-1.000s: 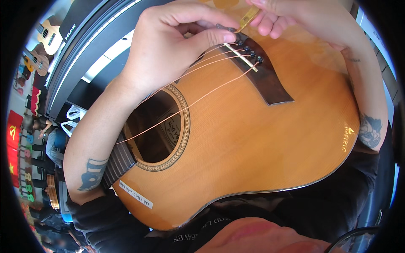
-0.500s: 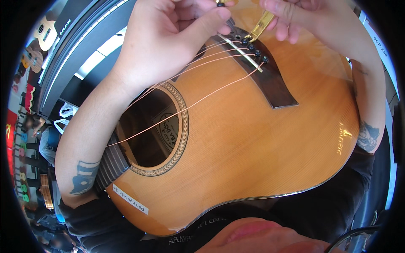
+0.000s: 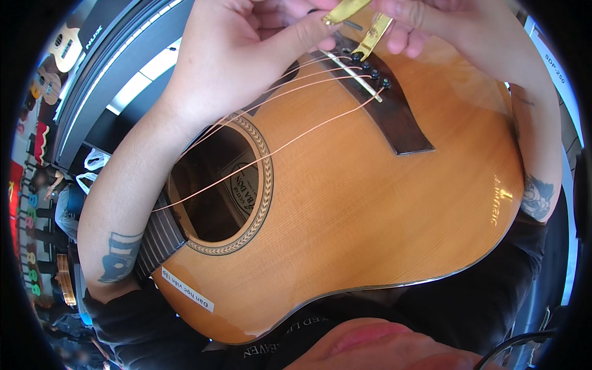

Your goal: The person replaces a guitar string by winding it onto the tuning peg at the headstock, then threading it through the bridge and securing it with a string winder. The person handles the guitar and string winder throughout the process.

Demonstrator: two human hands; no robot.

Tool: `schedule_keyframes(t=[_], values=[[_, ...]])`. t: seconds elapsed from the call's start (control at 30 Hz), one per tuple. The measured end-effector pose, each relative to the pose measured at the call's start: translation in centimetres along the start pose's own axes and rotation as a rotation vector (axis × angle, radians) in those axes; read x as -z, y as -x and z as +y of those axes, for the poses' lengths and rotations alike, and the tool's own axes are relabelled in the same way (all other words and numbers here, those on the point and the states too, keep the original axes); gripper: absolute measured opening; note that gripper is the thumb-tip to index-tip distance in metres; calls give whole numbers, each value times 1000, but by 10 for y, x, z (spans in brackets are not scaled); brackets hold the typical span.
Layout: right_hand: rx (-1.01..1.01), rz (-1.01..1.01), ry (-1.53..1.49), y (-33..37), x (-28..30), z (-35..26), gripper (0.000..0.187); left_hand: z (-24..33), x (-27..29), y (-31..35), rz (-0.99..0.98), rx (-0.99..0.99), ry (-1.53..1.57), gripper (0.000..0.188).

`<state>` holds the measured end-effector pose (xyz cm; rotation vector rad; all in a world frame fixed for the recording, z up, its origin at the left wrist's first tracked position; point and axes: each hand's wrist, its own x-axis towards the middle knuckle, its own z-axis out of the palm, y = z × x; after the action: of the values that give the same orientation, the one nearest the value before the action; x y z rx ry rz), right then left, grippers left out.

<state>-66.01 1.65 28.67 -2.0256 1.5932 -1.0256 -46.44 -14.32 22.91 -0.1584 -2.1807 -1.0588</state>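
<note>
An acoustic guitar (image 3: 345, 203) lies across my lap, its top facing up. Over its dark bridge (image 3: 407, 132), my right hand (image 3: 425, 21) is closed on a gold metal tool (image 3: 374, 38). The tool's forked lower end meets a black bridge pin (image 3: 356, 57). My left hand (image 3: 265, 40) pinches a second gold piece (image 3: 346, 10) at the top edge; whether it joins the other cannot be told. A thin grey rod sticks out near the left fingertips. Several copper-coloured strings (image 3: 296, 139) run slack from the bridge pins over the sound hole (image 3: 216, 203).
A black keyboard-like instrument (image 3: 117, 68) stands beyond my left forearm, near a white plastic bag (image 3: 95, 159). Small guitars (image 3: 65, 46) hang at the far left, where people are seated. A pale box edge (image 3: 546, 58) is at the right.
The gold piece at my left fingers has swung into fuller view, with the grey rod turned beside it. The right hand's tool stays at the pins. The guitar has shifted slightly left in view.
</note>
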Motion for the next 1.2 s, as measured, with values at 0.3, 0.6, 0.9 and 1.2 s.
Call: schedule_keyframes(t=[0.3, 0.6, 0.9, 1.2], values=[[-141, -17, -62, -3, 1, 6, 30, -5, 1, 2, -14, -1, 89, 17], [-205, 4, -111, -3, -1, 7, 35, -7, 6, 0, -127, -211, -186, 20], [-124, -12, -170, 1, 1, 12, 34, 6, 0, -4, -131, -191, -296, 26], [-198, 3, -132, 0, 2, 13, 33, 4, -8, -4, -98, -132, -145, 20]])
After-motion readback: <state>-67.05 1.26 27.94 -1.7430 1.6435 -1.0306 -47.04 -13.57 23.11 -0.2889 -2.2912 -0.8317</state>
